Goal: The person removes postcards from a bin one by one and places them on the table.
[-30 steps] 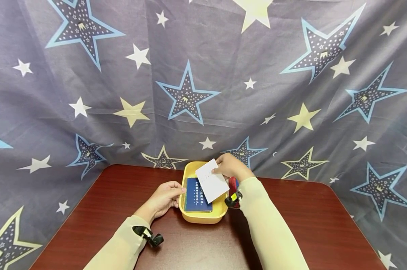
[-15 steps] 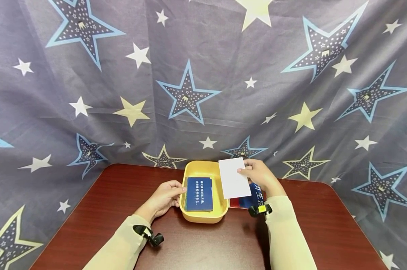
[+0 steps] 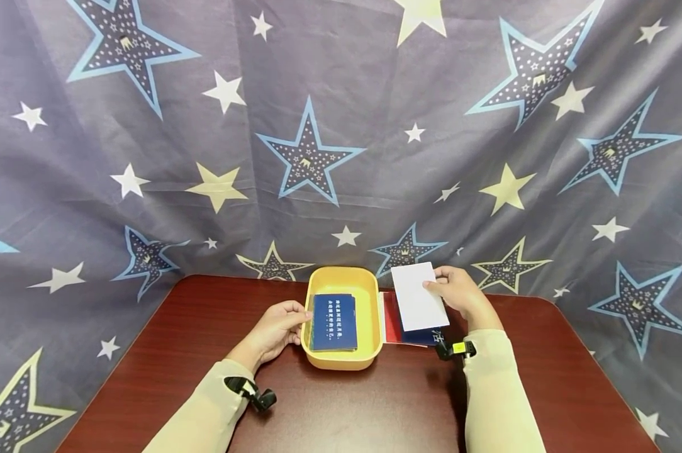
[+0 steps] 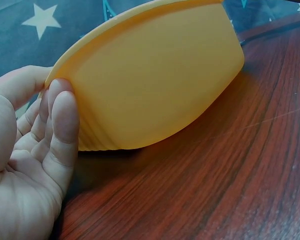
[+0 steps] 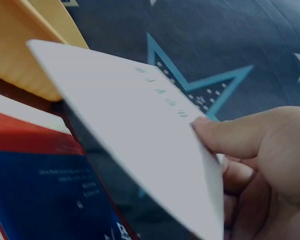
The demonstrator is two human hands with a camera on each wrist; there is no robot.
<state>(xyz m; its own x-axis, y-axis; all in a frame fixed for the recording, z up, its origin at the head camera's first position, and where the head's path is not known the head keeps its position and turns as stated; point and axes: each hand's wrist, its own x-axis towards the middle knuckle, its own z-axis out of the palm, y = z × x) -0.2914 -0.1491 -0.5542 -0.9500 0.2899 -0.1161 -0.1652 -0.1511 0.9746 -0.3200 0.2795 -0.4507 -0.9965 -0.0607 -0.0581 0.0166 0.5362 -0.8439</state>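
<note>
The left hand [image 3: 275, 330] pinches the left rim of a yellow bin [image 3: 369, 302]; in the left wrist view its thumb and fingers [image 4: 65, 117] hold the bin wall [image 4: 150, 75]. Blue cards with white writing [image 3: 334, 321] lie stacked in the bin's left part. To the right of the bin, the right hand [image 3: 460, 292] pinches a white card [image 3: 419, 296] by its right edge. That card is above a red and blue printed item [image 3: 393, 324], partly covering it. In the right wrist view, the white card [image 5: 125, 110] is tilted and carries faint small marks near one edge.
The dark red table [image 3: 313, 409] extends around the bin. Behind it hangs a grey curtain [image 3: 363, 75] with a star pattern. Black wrist-worn devices sit on both forearms, over pale sleeves [image 3: 502, 390].
The right hand has carried the white card from over the bin to the right, above the red and blue item. The blue cards are now uncovered. The left hand keeps its grip on the rim.
</note>
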